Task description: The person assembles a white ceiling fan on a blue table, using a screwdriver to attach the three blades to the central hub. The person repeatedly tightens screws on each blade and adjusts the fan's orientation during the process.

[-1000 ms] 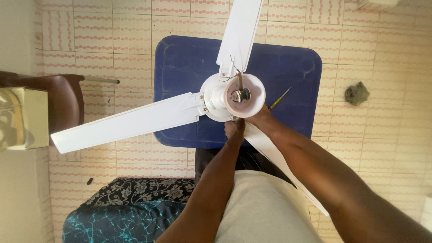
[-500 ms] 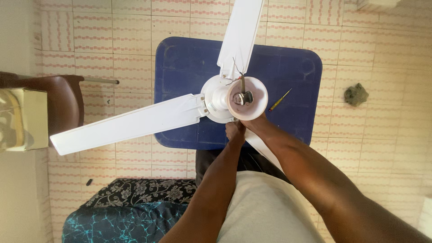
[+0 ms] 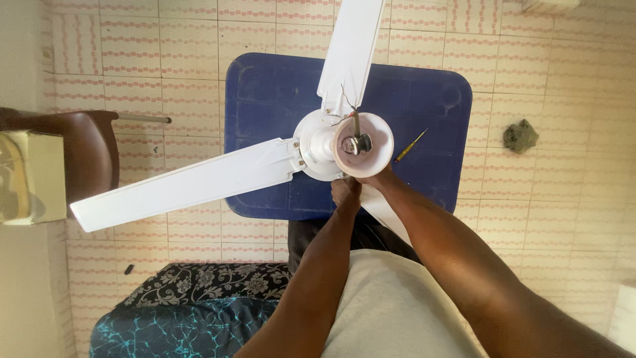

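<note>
I hold a white three-bladed ceiling fan (image 3: 317, 149) above a blue plastic table (image 3: 271, 93). Its pinkish-white canopy cup (image 3: 372, 132) faces me, with a metal rod and thin wires inside. My left hand (image 3: 346, 191) is closed against the lower edge of the motor housing, where the third blade (image 3: 383, 213) starts. My right hand (image 3: 383, 178) grips under the cup and is mostly hidden by it. One blade (image 3: 185, 182) reaches left and another (image 3: 351, 46) points to the top of the view. The third runs down under my right forearm.
A yellow-handled screwdriver (image 3: 411, 146) lies on the table's right part. A grey crumpled rag (image 3: 520, 136) and a small dark object (image 3: 128, 269) lie on the tiled floor. A brown chair (image 3: 86, 152) and a cream box (image 3: 26, 176) stand left. A patterned cloth (image 3: 199, 292) lies bottom left.
The cup has shifted slightly right and tilted since the earliest frame. Both hands stay at the fan's hub.
</note>
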